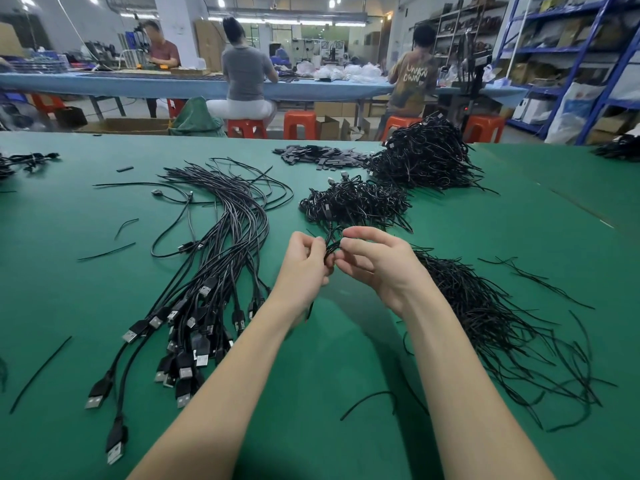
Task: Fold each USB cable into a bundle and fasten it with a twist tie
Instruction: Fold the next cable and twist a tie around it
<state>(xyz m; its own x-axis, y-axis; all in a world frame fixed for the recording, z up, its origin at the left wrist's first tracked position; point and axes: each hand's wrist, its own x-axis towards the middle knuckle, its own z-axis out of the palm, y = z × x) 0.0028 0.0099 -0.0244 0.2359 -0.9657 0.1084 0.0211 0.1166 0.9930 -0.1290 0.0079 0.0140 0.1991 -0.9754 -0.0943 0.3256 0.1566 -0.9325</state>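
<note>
- My left hand (306, 263) and right hand (375, 261) meet above the green tabletop (346, 358), close together at the middle of the view.
- Both grip one folded cable (331, 247): my left fingers (313, 251) curl round the bundle, my right fingers (356, 249) pinch it from the other side.
- I cannot tell whether a tie is already on it; the black strands between my fingertips are too fine to sort out.
- A short black end (309, 311) hangs below my left wrist.
- Loose cables (221, 244) lie fanned out to my left, their plugs (180, 341) heaped nearest me.
- A sheaf of ties (485, 306) lies to my right, with stray ones scattered around it.
- Beyond my hands sits a small pile of bundles (356, 202), and behind it a far bigger heap (422, 155).
- Flat black pieces (322, 155) lie just left of that heap.
- Past the tabletop, three people sit at a long blue bench (138, 84) with orange stools (299, 124); blue shelves (571, 64) stand at right.
</note>
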